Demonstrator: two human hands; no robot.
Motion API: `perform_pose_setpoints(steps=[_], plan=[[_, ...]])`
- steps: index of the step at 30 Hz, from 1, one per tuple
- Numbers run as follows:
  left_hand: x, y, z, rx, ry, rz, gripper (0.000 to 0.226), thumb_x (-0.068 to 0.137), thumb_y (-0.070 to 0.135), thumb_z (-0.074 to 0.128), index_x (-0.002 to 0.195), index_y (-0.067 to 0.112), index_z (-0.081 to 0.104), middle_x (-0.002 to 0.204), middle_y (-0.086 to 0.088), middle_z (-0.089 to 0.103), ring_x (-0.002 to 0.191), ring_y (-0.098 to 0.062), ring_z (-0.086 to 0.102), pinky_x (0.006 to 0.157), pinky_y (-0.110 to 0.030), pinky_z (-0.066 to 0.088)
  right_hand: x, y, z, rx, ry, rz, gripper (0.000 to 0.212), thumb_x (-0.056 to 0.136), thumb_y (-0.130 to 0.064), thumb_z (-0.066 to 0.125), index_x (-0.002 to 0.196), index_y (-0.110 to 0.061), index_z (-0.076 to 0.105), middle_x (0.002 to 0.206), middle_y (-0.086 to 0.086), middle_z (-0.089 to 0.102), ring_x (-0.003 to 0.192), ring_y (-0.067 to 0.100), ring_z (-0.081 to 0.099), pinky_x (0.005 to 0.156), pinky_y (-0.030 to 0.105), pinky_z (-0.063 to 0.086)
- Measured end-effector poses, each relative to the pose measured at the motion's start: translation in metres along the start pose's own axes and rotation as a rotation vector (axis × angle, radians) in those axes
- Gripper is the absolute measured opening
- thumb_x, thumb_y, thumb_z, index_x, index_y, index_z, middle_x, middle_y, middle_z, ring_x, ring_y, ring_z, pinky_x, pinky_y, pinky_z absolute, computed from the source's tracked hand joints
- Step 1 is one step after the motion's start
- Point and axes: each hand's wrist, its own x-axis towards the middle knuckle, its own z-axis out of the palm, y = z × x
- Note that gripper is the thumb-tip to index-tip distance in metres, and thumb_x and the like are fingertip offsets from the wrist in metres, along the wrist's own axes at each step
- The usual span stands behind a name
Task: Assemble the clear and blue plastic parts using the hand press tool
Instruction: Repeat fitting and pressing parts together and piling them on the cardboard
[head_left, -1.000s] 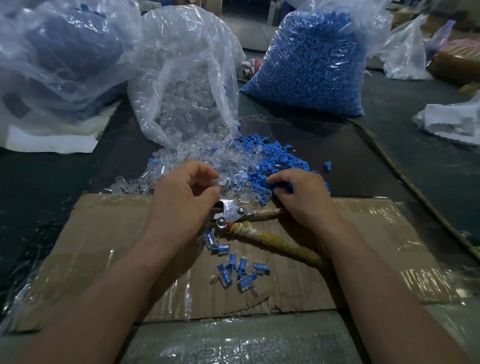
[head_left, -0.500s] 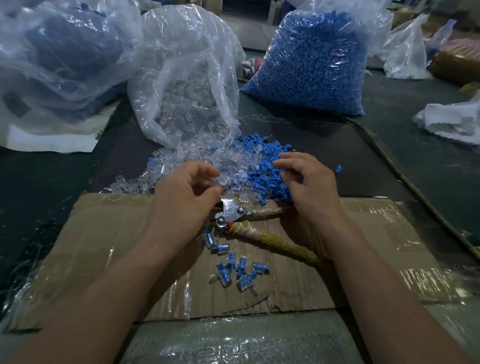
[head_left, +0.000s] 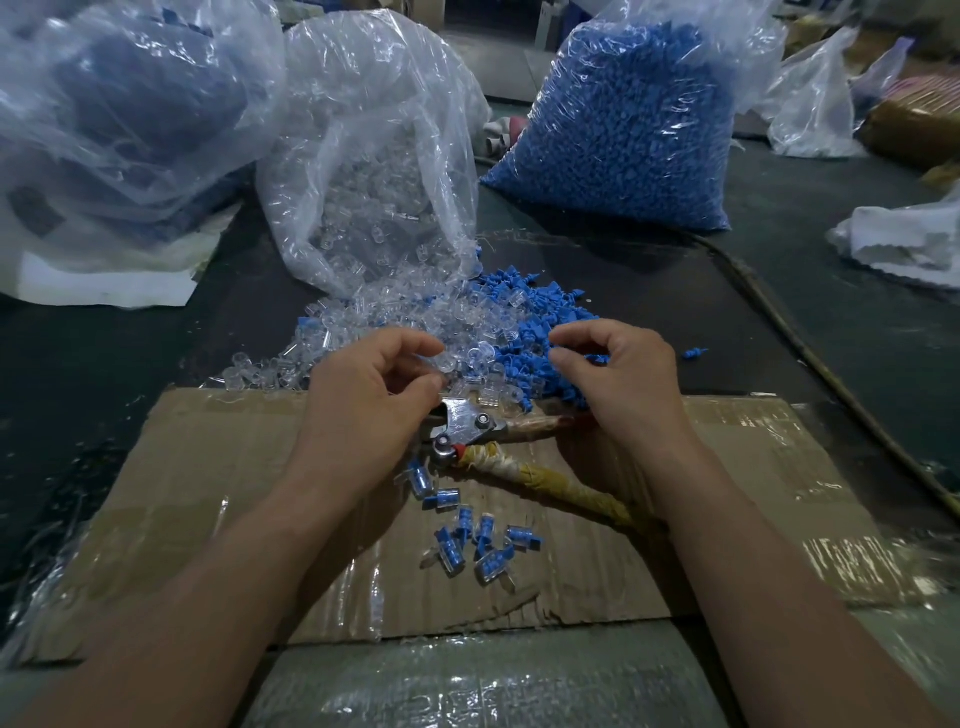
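I have the left hand (head_left: 374, 400) just above the head of the hand press tool (head_left: 467, 422), fingers curled toward the thumb and pinching what looks like a clear part (head_left: 440, 365). The right hand (head_left: 623, 379) hangs beside it, apart from the left, fingers curled in with a blue part (head_left: 597, 358) caught among them.

The tool lies on the cardboard sheet (head_left: 234, 467), its metal head toward my left hand and its two tape-wrapped handles spread out under my right wrist. Just in front of the head, nearer to me, a small cluster of assembled pieces (head_left: 478, 538) lies on the cardboard, each a blue insert inside a clear shell.

Beyond my fingertips the loose stock sits on the dark worktop (head_left: 675, 296): a heap of clear parts (head_left: 395, 332) on the left runs into a heap of blue parts (head_left: 524, 306) on the right. One stray blue piece (head_left: 695, 354) lies off to the right.

Behind the heaps, an open bag of clear parts (head_left: 374, 171) spills forward, a full bag of blue parts (head_left: 623, 124) stands to its right, and another large plastic bag (head_left: 119, 104) fills the far left.
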Motion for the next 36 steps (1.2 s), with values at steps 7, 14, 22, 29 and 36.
perform_pose_setpoints(steps=[7,14,22,29,36], plan=[[0.0,0.0,0.0,0.012,0.012,0.006,0.028,0.082,0.004,0.064,0.085,0.031,0.056,0.079,0.006,0.063,0.073,-0.005,0.063,0.064,-0.01,0.051,-0.006,-0.018,0.0,0.328,-0.035,0.024,0.011,0.083,-0.025,0.06,0.073,-0.028,0.058,0.068,-0.008,0.064,0.06,0.004,0.064,0.056,0.015,0.052],[-0.001,-0.001,0.001,-0.001,0.033,0.004,0.03,0.081,0.004,0.066,0.083,0.033,0.058,0.077,0.007,0.063,0.069,-0.004,0.064,0.062,-0.012,0.052,-0.016,-0.028,0.004,0.455,-0.124,-0.03,0.006,0.077,-0.028,0.06,0.081,-0.031,0.064,0.063,-0.016,0.066,0.054,0.004,0.061,0.05,0.013,0.048],[-0.002,0.0,0.001,-0.031,0.022,-0.023,0.029,0.082,0.005,0.064,0.083,0.034,0.063,0.076,0.005,0.067,0.065,-0.006,0.065,0.061,-0.017,0.054,-0.022,-0.032,0.009,0.182,-0.235,-0.166,0.034,0.091,-0.004,0.05,0.113,-0.028,0.061,0.09,-0.009,0.054,0.081,0.004,0.056,0.073,0.012,0.048],[-0.002,0.003,0.003,-0.044,0.019,-0.028,0.023,0.081,0.004,0.066,0.086,0.026,0.066,0.07,0.005,0.067,0.059,-0.002,0.062,0.055,-0.011,0.049,-0.026,-0.036,0.015,0.154,-0.23,-0.201,0.028,0.084,-0.005,0.062,0.106,-0.021,0.067,0.089,-0.016,0.051,0.084,-0.008,0.05,0.074,0.006,0.041],[-0.004,0.004,0.003,-0.019,0.017,-0.015,0.028,0.079,0.005,0.068,0.08,0.032,0.062,0.075,0.003,0.067,0.065,-0.007,0.064,0.06,-0.013,0.052,-0.029,-0.038,0.017,0.297,-0.203,-0.122,0.02,0.077,-0.012,0.071,0.084,-0.03,0.067,0.077,-0.014,0.063,0.07,0.0,0.062,0.065,0.015,0.052]])
